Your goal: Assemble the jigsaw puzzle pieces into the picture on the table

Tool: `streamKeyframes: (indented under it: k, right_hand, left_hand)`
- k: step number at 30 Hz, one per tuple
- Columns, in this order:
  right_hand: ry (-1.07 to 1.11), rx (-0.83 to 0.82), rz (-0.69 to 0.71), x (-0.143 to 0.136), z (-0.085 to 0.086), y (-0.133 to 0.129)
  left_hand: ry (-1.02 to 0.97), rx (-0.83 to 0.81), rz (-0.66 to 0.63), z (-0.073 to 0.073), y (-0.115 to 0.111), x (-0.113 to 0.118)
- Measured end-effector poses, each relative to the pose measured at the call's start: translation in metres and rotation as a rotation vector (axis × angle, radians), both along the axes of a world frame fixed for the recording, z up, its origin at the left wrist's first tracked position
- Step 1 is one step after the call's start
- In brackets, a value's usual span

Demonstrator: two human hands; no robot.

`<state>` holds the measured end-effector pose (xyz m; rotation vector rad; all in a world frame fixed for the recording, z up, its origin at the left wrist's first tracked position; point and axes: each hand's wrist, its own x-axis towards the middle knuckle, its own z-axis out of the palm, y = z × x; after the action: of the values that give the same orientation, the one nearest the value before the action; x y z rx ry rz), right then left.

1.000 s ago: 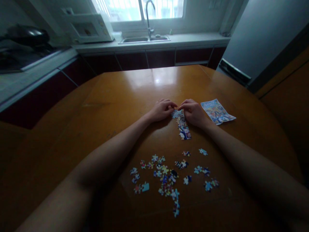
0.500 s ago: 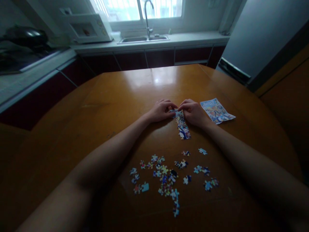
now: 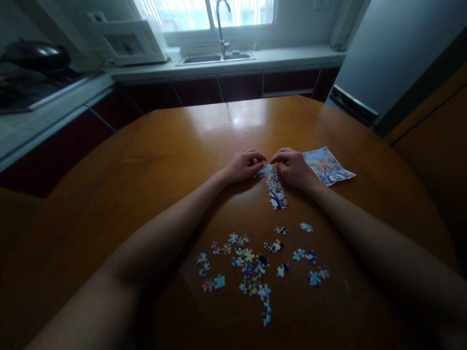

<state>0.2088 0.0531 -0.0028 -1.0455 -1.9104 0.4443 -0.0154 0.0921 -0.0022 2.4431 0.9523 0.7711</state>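
A joined strip of puzzle pieces (image 3: 276, 188) lies on the wooden table, its far end widening to the left. My left hand (image 3: 246, 164) rests at the left of that far end, thumb and fingers apart, the thumb at the pieces' edge. On the other side, my right hand (image 3: 291, 166) has its fingers curled and fingertips close together at the top right corner of the strip; whether they pinch anything is too small to tell. Nearer to me, several loose puzzle pieces (image 3: 248, 255) are scattered. A creased picture sheet (image 3: 327, 166) lies just right of my right hand.
The wooden table (image 3: 175, 141) has a rounded edge. Beyond it are a counter with a sink (image 3: 204, 59), a faucet (image 3: 223, 29) and a white microwave (image 3: 127, 44). A dark pan (image 3: 38, 54) sits at the far left, a fridge (image 3: 390, 53) at the right.
My hands have moved slightly apart, uncovering more of the strip's far end. The loose pieces and the picture sheet lie as before.
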Motion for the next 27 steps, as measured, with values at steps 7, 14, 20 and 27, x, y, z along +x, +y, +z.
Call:
streamKeyframes:
  k: [7,14,20,27]
  right_hand:
    - [0.013,-0.002,-0.004,0.0003,-0.0008,0.0008]
    - [0.022,-0.004,-0.02,0.0002,-0.0024,0.0017]
    - [0.026,0.005,-0.017,-0.0002,-0.0012,0.0009]
    - [0.014,-0.018,-0.017,0.0002,-0.0014,0.0014]
  left_hand:
    - [-0.021,-0.025,-0.013,-0.0005,-0.0001,-0.0006]
    - [0.015,-0.018,-0.046,-0.0022,0.0016,-0.0019]
    - [0.005,-0.019,-0.044,-0.0008,0.0002,-0.0015]
    - [0.013,-0.038,-0.036,-0.0005,0.0002,-0.0013]
